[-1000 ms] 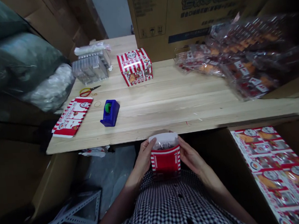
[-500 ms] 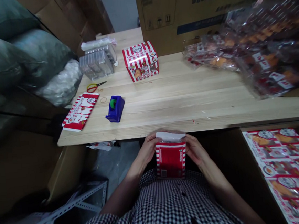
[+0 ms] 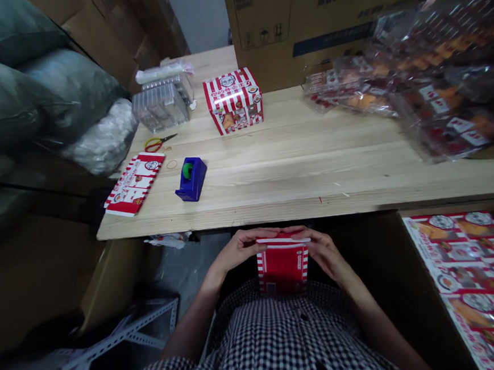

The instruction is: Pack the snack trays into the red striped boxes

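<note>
A red box with red-and-white striped edges [image 3: 283, 267] is upright against my checked shirt, below the table's front edge. My left hand [image 3: 241, 248] grips its upper left corner, fingers stretched along the far side of the top. On the upper right corner, my right hand [image 3: 318, 245] holds it the same way, and the fingertips of both hands nearly meet over the top. A white edge of the lid shows between them.
On the wooden table [image 3: 271, 171] are a blue tape dispenser [image 3: 192, 179], scissors [image 3: 160, 141], a flat striped carton [image 3: 136, 184], a striped box [image 3: 235, 101], clear plastic cases [image 3: 160, 107] and bagged items [image 3: 446, 112]. Printed boxes [image 3: 471, 270] fill a carton at right.
The white flap that stood up at the top of the box has folded down. Both hands have moved inward over the top.
</note>
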A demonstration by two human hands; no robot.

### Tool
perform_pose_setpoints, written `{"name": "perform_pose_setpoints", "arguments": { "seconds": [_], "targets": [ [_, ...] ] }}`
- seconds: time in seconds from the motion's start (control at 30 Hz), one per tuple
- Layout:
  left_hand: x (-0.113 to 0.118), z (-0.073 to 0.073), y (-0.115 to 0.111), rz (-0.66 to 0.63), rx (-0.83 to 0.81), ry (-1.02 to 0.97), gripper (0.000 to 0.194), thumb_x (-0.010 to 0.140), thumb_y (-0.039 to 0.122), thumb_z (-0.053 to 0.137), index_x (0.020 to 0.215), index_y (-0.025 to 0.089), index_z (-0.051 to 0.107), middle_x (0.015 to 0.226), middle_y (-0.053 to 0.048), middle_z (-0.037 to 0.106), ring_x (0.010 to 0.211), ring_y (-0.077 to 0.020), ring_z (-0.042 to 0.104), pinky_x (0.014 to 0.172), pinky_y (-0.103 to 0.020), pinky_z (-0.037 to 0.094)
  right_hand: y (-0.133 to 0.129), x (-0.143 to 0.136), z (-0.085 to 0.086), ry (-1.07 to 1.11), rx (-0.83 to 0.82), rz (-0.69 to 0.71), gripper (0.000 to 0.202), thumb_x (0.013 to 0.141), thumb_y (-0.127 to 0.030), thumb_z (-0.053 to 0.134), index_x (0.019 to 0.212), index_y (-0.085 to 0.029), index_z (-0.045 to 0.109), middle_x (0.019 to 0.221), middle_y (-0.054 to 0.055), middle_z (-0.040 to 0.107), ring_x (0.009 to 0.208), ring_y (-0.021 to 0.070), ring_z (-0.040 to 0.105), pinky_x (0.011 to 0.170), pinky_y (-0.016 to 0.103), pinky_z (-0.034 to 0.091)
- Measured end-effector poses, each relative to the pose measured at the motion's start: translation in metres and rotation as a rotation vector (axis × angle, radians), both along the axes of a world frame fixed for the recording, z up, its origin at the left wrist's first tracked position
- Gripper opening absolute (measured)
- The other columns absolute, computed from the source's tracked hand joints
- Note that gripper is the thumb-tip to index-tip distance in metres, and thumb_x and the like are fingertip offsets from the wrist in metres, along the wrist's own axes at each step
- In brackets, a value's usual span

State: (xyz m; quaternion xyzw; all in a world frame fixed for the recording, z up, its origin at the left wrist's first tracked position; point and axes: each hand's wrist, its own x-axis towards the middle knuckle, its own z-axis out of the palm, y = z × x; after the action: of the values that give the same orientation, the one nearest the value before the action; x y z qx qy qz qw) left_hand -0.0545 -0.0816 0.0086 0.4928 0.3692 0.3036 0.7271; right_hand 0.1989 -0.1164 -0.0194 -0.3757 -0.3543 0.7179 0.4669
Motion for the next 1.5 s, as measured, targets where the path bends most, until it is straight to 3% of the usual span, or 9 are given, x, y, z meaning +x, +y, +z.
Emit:
{"name": "perform_pose_setpoints", "arguments": {
  "seconds": [0.23,0.43,0.6,0.73,0.93,1.17,1.33,1.5],
  "targets": [
    [0.005,-0.008,0.016,0.155,0.051,0.086,0.029,0.087,0.035,0.068,0.111,0.022,0.077,0.122,-0.012,0.072,0.118,-0.0283,0.065,0.106,-0.040,0.043,0.023,-0.007,-0.004,-0.198,0.107,-0.036,0.018,0.091,-0.036,0.067,0.103,-0.029,0.079,0.124,0.006,0.071,0.120,0.0271,0.062,0.106,0.043,0.044],
    [0.000,-0.001,0.022,0.077,0.086,0.107,0.031,0.091,0.042,0.063,0.108,0.021,0.078,0.128,-0.012,0.069,0.124,-0.0279,0.061,0.108,-0.041,0.042,0.036,0.007,0.003,-0.244,0.096,0.134,0.024,0.092,-0.042,0.065,0.107,-0.027,0.078,0.126,0.007,0.071,0.120,0.0267,0.063,0.107,0.045,0.043],
    [0.004,0.004,0.031,0.028,0.039,0.117,0.026,0.082,0.035,0.075,0.103,0.021,0.079,0.111,-0.012,0.076,0.106,-0.0255,0.070,0.100,-0.040,0.048,0.048,0.013,0.015,-0.283,0.097,0.207,0.017,0.090,-0.039,0.069,0.094,-0.026,0.079,0.118,0.005,0.074,0.112,0.0241,0.066,0.104,0.045,0.046],
    [0.004,0.000,0.041,-0.048,0.040,0.102,0.035,0.078,0.030,0.078,0.111,0.021,0.076,0.112,-0.012,0.076,0.103,-0.0236,0.071,0.095,-0.037,0.051,0.061,0.012,0.014,-0.263,0.103,0.300,0.021,0.085,-0.035,0.074,0.103,-0.026,0.078,0.113,0.004,0.076,0.102,0.0217,0.070,0.097,0.042,0.053],
    [0.008,-0.012,0.046,-0.043,0.076,0.157,0.029,0.082,0.036,0.072,0.106,0.020,0.079,0.102,-0.011,0.078,0.090,-0.0231,0.072,0.082,-0.033,0.055,0.071,0.014,0.009,-0.247,0.047,0.319,0.021,0.083,-0.039,0.074,0.098,-0.025,0.079,0.092,0.003,0.079,0.082,0.0194,0.073,0.080,0.036,0.059],
    [0.017,-0.012,0.045,-0.021,0.093,0.159,0.024,0.081,0.034,0.072,0.099,0.020,0.081,0.095,-0.010,0.079,0.085,-0.0230,0.072,0.078,-0.031,0.055,0.076,0.015,0.011,-0.267,0.044,0.307,0.014,0.074,-0.033,0.082,0.086,-0.026,0.080,0.080,0.000,0.079,0.072,0.0186,0.071,0.074,0.036,0.060],
    [0.016,-0.006,0.041,0.017,0.200,0.254,0.020,0.082,0.031,0.071,0.097,0.023,0.081,0.094,-0.008,0.079,0.086,-0.0243,0.072,0.078,-0.033,0.054,0.069,0.013,0.011,-0.304,0.050,0.289,0.016,0.079,-0.038,0.078,0.089,-0.026,0.080,0.090,0.003,0.080,0.078,0.0216,0.072,0.085,0.043,0.057],
    [0.013,0.008,0.030,0.033,0.198,0.245,0.021,0.080,0.024,0.074,0.100,0.026,0.080,0.107,-0.009,0.077,0.104,-0.0269,0.070,0.099,-0.038,0.047,0.050,0.016,0.013,-0.422,0.134,0.220,0.019,0.086,-0.037,0.072,0.103,-0.031,0.078,0.107,0.004,0.078,0.102,0.0298,0.071,0.105,0.057,0.046]
  ]
}}
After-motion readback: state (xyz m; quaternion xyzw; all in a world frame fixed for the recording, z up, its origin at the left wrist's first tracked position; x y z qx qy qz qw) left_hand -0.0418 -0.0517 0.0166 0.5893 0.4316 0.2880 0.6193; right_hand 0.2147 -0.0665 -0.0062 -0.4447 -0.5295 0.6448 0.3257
